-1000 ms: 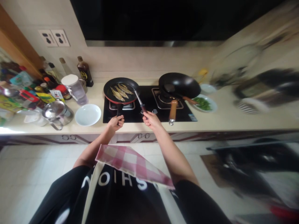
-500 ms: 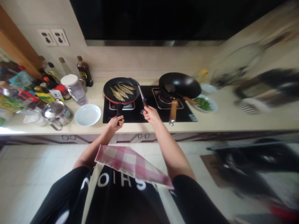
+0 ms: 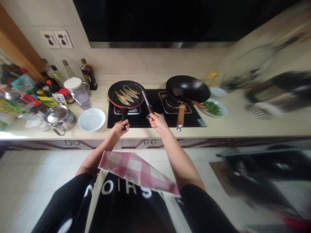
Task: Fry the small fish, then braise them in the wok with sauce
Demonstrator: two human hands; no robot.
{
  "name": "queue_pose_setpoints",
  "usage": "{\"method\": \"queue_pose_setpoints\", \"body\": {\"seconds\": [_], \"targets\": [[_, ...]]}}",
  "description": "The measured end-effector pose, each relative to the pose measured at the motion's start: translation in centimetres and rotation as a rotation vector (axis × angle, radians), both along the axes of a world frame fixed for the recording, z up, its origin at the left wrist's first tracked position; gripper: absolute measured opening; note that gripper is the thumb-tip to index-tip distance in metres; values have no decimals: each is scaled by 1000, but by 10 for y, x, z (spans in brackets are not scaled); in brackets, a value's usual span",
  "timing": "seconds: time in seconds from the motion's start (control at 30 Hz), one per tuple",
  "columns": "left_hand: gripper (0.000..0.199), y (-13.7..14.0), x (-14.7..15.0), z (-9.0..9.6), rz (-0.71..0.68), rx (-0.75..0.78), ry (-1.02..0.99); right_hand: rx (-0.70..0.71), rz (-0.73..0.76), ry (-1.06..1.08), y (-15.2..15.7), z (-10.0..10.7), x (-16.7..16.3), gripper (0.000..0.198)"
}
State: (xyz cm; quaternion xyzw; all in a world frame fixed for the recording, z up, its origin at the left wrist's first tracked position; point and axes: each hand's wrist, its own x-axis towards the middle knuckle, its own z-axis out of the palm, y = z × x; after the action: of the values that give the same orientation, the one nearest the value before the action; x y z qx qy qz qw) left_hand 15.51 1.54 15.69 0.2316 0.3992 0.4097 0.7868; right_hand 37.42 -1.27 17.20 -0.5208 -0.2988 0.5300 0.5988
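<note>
My left hand [image 3: 121,127] is closed around the black handle of a frying pan [image 3: 113,101], which rests on the left burner. Several small browned fish [image 3: 126,95] lie side by side in the pan. In my right hand [image 3: 157,121] is a spatula [image 3: 145,97], gripped by its dark handle. The spatula's black blade is low at the right side of the pan, beside the fish; whether it touches the pan cannot be made out. To the right, a black wok [image 3: 191,85] with a wooden handle sits over the other burner.
Left of the stove [image 3: 152,124] stand a white plate [image 3: 91,119], a steel pot [image 3: 59,118], a water pitcher [image 3: 81,94] and crowded bottles. A plate of chopped greens [image 3: 213,108] is right of the wok. The range hood [image 3: 157,22] hangs above.
The spatula's blade has dropped lower, and my right hand has shifted slightly down. My left hand, the pan and the fish look the same.
</note>
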Motion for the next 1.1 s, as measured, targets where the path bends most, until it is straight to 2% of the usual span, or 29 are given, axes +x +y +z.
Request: {"method": "queue_pose_setpoints", "body": {"seconds": [0.3, 0.6, 0.83, 1.1], "targets": [[13, -2, -2, -3, -7, 77, 19, 15, 47, -12, 10, 2, -6, 25], [17, -10, -9, 0, -27, 121, 62, 14, 16, -23, 5, 1, -6, 21], [17, -9, -15, -11, -84, 181, -4, 47, -31, -87, -19, -5, -6, 26], [19, -11, -16, -9, -100, 168, 0, 30, 64, -20, -58, -8, -13, 46]]}}
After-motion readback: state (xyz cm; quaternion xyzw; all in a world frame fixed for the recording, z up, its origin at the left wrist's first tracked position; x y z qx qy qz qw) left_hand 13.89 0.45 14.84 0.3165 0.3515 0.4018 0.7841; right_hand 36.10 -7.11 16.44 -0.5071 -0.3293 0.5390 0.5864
